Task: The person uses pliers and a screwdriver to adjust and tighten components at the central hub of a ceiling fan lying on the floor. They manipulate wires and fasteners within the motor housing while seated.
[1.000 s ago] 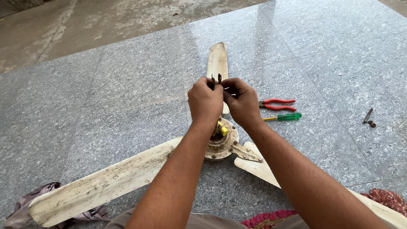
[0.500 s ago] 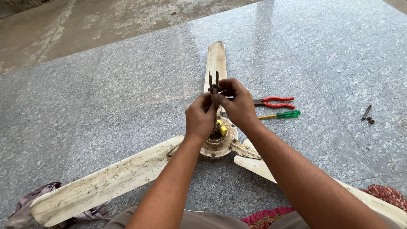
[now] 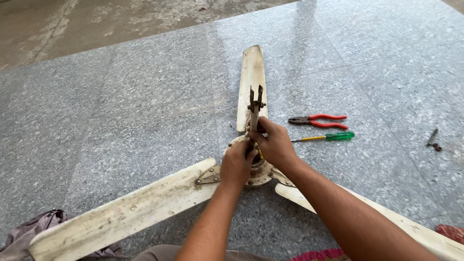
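Rusty down-rod [image 3: 254,108] standing upright at frame centre, rising from fan hub [image 3: 258,171] – stiff metal, likely heavy with motor attached, rough surface gripping well; best held low near hub. Right hand [image 3: 275,145] wrapping rod, fingers closed around it. Left hand [image 3: 237,164] clasping rod base, fingers curled shut. Three dirty white blades [image 3: 123,215] lying on granite floor [image 3: 121,106] – red pliers [image 3: 319,121], green screwdriver [image 3: 328,137] right of centre.
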